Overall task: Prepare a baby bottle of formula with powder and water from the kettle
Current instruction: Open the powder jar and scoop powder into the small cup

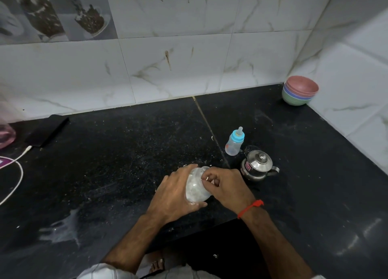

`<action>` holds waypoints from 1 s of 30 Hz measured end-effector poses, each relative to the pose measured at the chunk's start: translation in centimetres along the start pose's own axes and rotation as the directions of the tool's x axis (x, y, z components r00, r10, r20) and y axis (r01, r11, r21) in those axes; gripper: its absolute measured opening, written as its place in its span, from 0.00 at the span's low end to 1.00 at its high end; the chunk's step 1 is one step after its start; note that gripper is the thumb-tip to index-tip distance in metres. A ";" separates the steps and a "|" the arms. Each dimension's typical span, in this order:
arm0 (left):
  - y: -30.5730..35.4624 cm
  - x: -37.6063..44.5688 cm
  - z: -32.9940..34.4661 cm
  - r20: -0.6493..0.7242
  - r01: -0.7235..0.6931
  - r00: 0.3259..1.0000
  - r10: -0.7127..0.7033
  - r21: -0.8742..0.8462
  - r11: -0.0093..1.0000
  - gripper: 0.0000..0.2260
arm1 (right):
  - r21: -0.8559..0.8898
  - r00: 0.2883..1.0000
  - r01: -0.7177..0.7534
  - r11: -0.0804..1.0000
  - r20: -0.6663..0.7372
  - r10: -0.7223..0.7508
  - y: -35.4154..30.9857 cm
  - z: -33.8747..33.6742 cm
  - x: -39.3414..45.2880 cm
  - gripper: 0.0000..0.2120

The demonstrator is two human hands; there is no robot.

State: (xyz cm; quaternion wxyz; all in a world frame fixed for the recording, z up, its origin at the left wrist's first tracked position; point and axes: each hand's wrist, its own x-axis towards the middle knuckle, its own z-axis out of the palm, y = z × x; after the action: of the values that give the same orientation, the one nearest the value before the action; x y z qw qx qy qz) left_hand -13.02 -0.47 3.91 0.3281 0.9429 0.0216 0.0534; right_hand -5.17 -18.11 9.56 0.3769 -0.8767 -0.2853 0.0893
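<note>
A clear jar [196, 187] dusted with white powder is tilted over the black counter [117, 152]. My left hand [178, 191] wraps around its left side. My right hand [225, 185] pinches at the jar's mouth, fingers closed on something small and white that I cannot identify. The baby bottle [234, 142], clear with a blue collar and teat on, stands upright behind my hands. A small steel kettle [258, 165] with its lid on sits just right of the bottle, close to my right hand.
Stacked coloured bowls [300, 93] sit in the back right corner. A dark phone [47, 130] with a white cable [14, 163] lies at the left. White powder is smeared on the counter's front left [60, 228]. The counter edge runs below my wrists.
</note>
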 end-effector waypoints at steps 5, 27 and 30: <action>0.2 -0.3 0.4 0.005 0.004 1.000 -0.004 -0.021 1.000 0.51 | -0.186 0.988 0.102 0.977 -0.098 -0.122 0.6 0.8 -0.1 0.07; -0.2 -0.7 0.1 -0.046 0.118 0.991 -0.124 -0.115 0.986 0.48 | 0.614 0.883 -0.346 0.709 -0.043 0.468 1.6 -1.7 -1.5 0.02; -0.2 -0.6 0.2 -0.056 0.113 0.991 -0.119 -0.101 0.989 0.49 | 0.624 0.875 -0.388 0.678 0.017 0.485 2.2 -1.5 -1.7 0.01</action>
State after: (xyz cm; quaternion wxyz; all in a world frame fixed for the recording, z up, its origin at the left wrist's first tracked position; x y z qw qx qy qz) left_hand -13.58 -0.47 3.58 0.3753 0.9208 0.0839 0.0645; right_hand -5.08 -21.23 8.90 0.6266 -0.7538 0.0061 0.1978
